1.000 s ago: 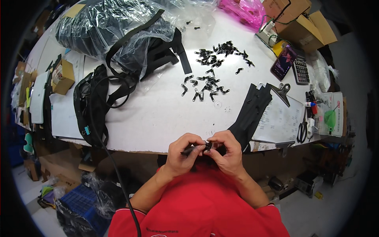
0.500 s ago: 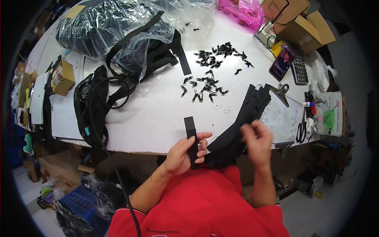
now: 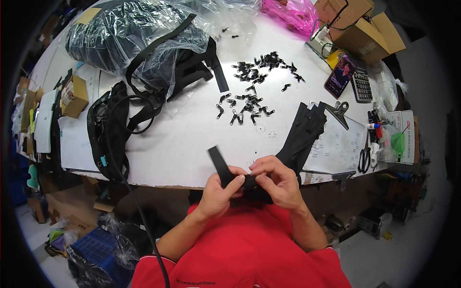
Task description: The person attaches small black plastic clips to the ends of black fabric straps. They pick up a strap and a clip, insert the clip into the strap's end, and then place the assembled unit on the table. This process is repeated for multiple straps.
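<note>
"Can you see all of that black strip (image 3: 219,165)?"
"No, the left hand (image 3: 216,196) covers part, and I can't tell what the fingertips of the right hand (image 3: 281,184) touch."
"And those black bits (image 3: 272,59) on the tabletop (image 3: 177,146)?"
"Too small to tell. The pink bag (image 3: 290,20) runs out of view up top."

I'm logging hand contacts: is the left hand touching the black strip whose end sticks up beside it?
Touching. The head view shows the left hand holding the black strip between its thumb and fingers.
</note>
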The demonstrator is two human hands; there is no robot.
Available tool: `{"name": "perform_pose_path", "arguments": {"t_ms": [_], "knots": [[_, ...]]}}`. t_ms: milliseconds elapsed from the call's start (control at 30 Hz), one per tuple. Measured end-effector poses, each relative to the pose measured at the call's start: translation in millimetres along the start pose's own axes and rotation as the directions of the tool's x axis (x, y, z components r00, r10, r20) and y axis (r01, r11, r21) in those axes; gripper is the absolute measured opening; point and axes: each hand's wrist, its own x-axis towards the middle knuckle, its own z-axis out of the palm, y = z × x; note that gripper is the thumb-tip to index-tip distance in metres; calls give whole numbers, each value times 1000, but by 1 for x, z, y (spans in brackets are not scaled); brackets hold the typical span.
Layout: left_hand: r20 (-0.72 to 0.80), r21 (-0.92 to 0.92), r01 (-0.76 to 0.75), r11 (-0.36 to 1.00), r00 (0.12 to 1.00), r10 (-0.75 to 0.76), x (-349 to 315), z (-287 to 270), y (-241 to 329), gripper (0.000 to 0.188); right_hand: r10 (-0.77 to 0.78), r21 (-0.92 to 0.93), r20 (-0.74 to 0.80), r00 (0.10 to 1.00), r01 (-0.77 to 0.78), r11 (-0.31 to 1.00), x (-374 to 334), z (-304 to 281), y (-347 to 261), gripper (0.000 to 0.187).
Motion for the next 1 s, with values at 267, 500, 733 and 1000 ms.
{"name": "perform_pose_path", "arguments": {"t_ms": [267,500,733,1000], "knots": [[-62,230,-228,946,967,248,-2,3,-12,18,275,332,-184,944,-203,921,-16,23,3,27],[162,590,-468,658,867,472,5,-2,9,18,57,-197,-119,991,-80,977,-13,17,-11,24],[222,687,-590,425,727,650,7,-1,-1,7,448,409,-1,894,-409,816,-12,21,10,26],[17,377,-432,819,888,460,-1,-6,-3,7,-265,-802,-310,913,-102,588,95,-13,41,16]]}}
